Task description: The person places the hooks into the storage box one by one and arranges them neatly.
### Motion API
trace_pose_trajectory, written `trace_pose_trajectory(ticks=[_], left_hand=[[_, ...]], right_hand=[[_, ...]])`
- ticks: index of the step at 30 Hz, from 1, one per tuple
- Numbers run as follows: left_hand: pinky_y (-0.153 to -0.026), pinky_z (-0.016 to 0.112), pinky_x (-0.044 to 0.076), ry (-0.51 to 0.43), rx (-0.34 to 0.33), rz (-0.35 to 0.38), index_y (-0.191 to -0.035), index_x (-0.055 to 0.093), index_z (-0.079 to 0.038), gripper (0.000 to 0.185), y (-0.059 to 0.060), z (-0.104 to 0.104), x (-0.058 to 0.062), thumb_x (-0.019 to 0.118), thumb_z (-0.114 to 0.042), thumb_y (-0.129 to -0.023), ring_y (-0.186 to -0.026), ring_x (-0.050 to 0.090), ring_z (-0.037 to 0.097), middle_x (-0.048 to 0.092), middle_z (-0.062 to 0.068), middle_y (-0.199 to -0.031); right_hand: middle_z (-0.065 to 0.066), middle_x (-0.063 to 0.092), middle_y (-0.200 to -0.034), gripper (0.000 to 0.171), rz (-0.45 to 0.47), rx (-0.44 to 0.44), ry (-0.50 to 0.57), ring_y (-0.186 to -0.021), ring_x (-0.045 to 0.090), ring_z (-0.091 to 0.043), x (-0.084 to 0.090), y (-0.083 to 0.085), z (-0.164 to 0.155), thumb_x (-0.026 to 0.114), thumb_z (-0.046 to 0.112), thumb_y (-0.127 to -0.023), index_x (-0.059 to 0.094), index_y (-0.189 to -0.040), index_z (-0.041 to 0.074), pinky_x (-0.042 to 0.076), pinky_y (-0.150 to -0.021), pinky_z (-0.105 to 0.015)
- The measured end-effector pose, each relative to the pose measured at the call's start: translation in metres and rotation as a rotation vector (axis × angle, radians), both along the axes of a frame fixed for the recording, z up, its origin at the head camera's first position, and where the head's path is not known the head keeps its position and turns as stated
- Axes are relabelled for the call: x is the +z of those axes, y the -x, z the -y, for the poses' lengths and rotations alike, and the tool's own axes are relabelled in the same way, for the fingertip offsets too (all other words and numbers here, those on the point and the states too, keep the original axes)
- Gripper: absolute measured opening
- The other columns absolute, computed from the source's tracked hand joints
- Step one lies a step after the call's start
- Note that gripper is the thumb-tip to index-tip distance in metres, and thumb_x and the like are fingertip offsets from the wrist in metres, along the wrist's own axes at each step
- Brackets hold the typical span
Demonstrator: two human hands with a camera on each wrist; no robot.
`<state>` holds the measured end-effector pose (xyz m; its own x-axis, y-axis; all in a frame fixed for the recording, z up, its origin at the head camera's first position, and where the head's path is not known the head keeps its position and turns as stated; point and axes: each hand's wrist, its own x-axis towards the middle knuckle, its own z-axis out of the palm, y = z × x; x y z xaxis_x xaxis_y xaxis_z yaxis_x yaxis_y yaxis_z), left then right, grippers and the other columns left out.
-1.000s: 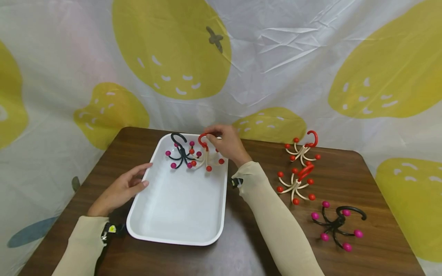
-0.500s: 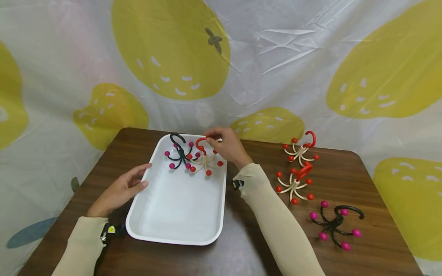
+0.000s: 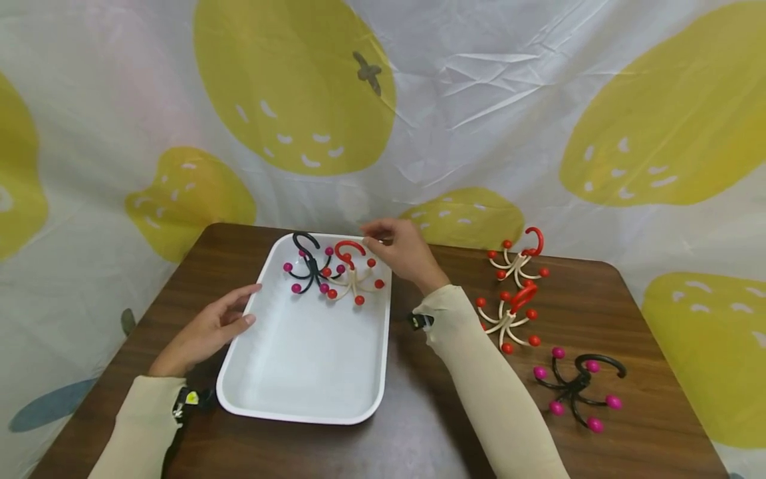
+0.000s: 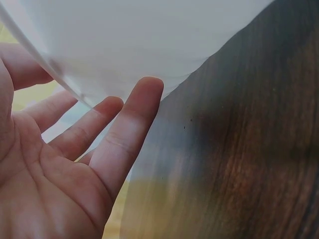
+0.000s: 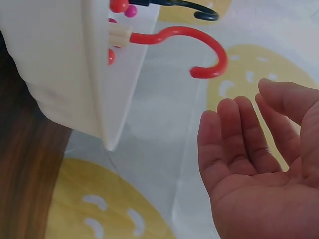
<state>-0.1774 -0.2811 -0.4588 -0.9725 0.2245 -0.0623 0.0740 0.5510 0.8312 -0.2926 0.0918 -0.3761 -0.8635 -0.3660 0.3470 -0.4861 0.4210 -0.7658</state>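
Observation:
A white tray (image 3: 302, 372) holds two claw-shaped hook hangers near its far end. The cream one (image 3: 352, 277) has a red hook and red ball tips; the black one (image 3: 312, 267) beside it has magenta tips. My right hand (image 3: 408, 256) hovers at the tray's far right corner with nothing in its fingers. In the right wrist view, a gap separates its fingertips from the red hook (image 5: 224, 55). At the tray's left side, my left hand (image 3: 206, 330) rests its straight fingers (image 4: 144, 99) along the outer wall, thumb near the rim.
On the table's right side lie two more cream-and-red hangers (image 3: 508, 320), one behind the other, and a black-and-magenta hanger (image 3: 579, 384) closer to me. A curtain (image 3: 455, 126) with yellow fruit prints hangs behind the wooden table (image 3: 431, 412).
My right hand has let go of the red hook and drawn back slightly to the right. The cream hanger has settled in the tray. My left hand has stayed at the tray.

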Motion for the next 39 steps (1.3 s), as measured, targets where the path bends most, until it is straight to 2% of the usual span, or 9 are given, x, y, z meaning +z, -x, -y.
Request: trace_pose_trajectory(ticks=[5,16,24,34,39], left_hand=[[-0.095,0.053,0.061,0.005,0.0,0.003,-0.166,0.036,-0.023,0.068,-0.001,0.001,0.001,0.066,-0.032,-0.106,-0.124,0.064,0.042,0.047,0.025,-0.158],[-0.097,0.056,0.06,0.017,0.0,0.016,-0.167,0.034,-0.024,0.069,0.0,0.002,0.004,0.065,-0.035,-0.106,-0.127,0.062,0.044,0.046,0.025,-0.159],[-0.098,0.057,0.06,0.031,0.009,0.02,-0.167,0.034,-0.023,0.07,0.0,-0.001,0.004,0.065,-0.037,-0.106,-0.126,0.062,0.044,0.046,0.026,-0.159],[-0.097,0.056,0.06,0.015,-0.002,0.019,-0.167,0.034,-0.022,0.069,-0.001,0.003,0.003,0.065,-0.034,-0.106,-0.128,0.061,0.046,0.046,0.026,-0.158],[-0.097,0.057,0.06,0.015,0.001,0.027,-0.167,0.034,-0.023,0.07,-0.001,0.004,0.003,0.065,-0.035,-0.106,-0.129,0.06,0.047,0.045,0.027,-0.159]], right_hand=[[-0.016,0.078,-0.119,0.025,-0.027,0.01,0.002,-0.105,0.074,-0.026,0.01,-0.008,-0.009,0.074,0.012,-0.099,0.076,-0.122,0.002,0.062,-0.096,-0.042],[-0.016,0.077,-0.116,0.027,-0.1,-0.022,0.008,-0.103,0.074,-0.027,0.032,-0.031,-0.028,0.077,0.011,-0.097,0.076,-0.123,0.003,0.063,-0.091,-0.045],[-0.011,0.078,-0.116,0.025,-0.128,-0.033,0.029,-0.103,0.074,-0.024,0.041,-0.046,-0.046,0.078,0.009,-0.095,0.077,-0.12,0.004,0.063,-0.089,-0.045],[-0.008,0.078,-0.113,0.026,-0.157,-0.078,0.028,-0.101,0.073,-0.019,0.045,-0.062,-0.073,0.079,0.009,-0.095,0.078,-0.12,0.007,0.063,-0.088,-0.038],[-0.005,0.077,-0.112,0.027,-0.149,-0.101,0.031,-0.1,0.072,-0.017,0.046,-0.067,-0.085,0.08,0.011,-0.094,0.078,-0.121,0.01,0.062,-0.088,-0.029]])
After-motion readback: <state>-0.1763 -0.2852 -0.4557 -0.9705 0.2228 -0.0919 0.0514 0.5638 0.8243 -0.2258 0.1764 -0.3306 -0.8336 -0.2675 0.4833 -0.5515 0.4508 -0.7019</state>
